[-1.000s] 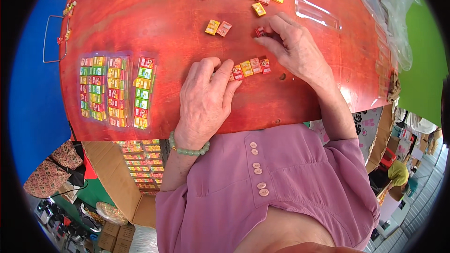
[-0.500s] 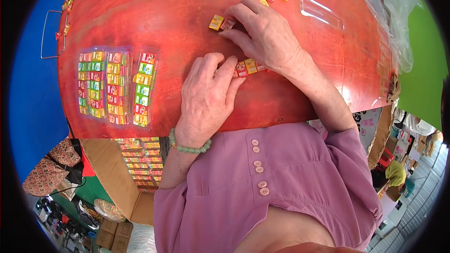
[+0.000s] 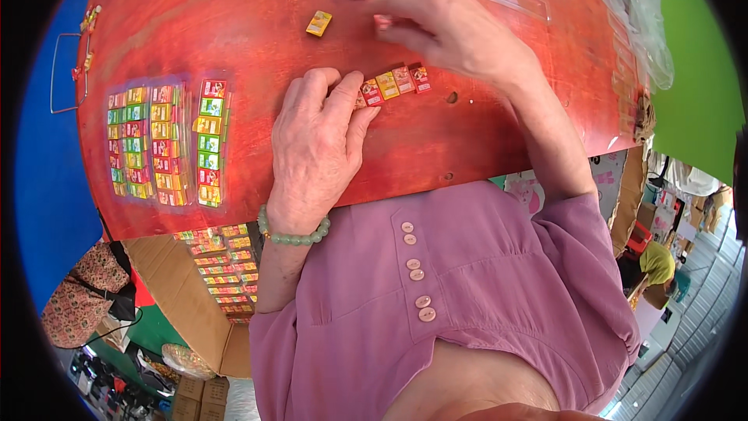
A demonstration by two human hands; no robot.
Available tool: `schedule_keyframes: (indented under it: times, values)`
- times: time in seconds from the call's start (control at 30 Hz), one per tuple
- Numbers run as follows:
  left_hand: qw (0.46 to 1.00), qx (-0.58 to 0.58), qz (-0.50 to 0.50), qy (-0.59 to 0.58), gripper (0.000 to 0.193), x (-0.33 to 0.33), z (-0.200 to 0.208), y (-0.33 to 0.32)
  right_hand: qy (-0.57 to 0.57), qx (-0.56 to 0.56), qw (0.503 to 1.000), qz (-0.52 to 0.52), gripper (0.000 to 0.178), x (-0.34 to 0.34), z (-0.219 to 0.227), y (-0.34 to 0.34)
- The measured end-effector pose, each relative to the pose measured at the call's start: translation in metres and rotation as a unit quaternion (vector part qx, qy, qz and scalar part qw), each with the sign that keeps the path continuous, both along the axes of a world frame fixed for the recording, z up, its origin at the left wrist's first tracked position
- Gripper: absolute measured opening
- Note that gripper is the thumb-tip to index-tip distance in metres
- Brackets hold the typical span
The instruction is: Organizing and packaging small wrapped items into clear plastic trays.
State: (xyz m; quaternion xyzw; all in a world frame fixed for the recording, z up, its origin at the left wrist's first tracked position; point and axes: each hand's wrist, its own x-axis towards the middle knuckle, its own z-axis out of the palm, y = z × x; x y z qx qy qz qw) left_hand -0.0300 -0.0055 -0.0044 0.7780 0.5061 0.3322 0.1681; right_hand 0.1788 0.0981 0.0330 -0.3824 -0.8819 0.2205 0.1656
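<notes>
A person's left hand (image 3: pixel 315 148) grips the left end of a row (image 3: pixel 395 83) of small boxes between thumb and forefinger on a red table (image 3: pixel 436 140), while the blurred right hand (image 3: pixel 460 31) pinches a pink box (image 3: pixel 382 22) beyond the row, near a loose yellow box (image 3: pixel 319 23).

Small boxes (image 3: pixel 387 85) in row, centre: tiny print, too small to read! Packed boxes (image 3: pixel 209 143), left: same blur. Pale panel (image 3: pixel 610 171), near right: dark marks (image 3: pixel 597 160), nothing legible.
</notes>
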Motion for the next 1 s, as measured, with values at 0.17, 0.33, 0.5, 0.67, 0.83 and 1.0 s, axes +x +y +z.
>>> schedule_keyframes:
  times: [0.17, 0.33, 0.5, 0.67, 0.83, 1.0]
  values:
    - [1.0, -0.007, -0.009, 0.0, 0.04, 0.001, 0.003, -0.001, 0.016, -0.106, 0.993, -0.042, 0.036, 0.051, 0.007, -0.029]
    - [0.999, -0.011, -0.023, 0.042, 0.045, 0.001, 0.007, 0.0, 0.067, -0.193, 0.977, -0.057, 0.044, 0.055, 0.007, -0.049]
    - [0.998, 0.0, -0.019, 0.063, 0.043, 0.006, 0.008, 0.005, 0.038, -0.102, 0.993, -0.042, 0.048, 0.041, -0.001, -0.055]
    - [0.998, 0.002, -0.02, 0.054, 0.039, 0.009, 0.01, 0.004, 0.032, -0.079, 0.996, -0.03, 0.041, 0.035, -0.003, -0.058]
    - [0.997, -0.002, -0.022, 0.071, 0.036, 0.011, 0.008, 0.003, 0.037, -0.019, 0.999, 0.0, 0.03, 0.035, -0.013, -0.057]
    - [0.998, -0.007, -0.04, 0.053, 0.033, 0.023, 0.01, 0.01, 0.063, -0.008, 0.997, -0.051, 0.027, 0.044, -0.014, -0.068]
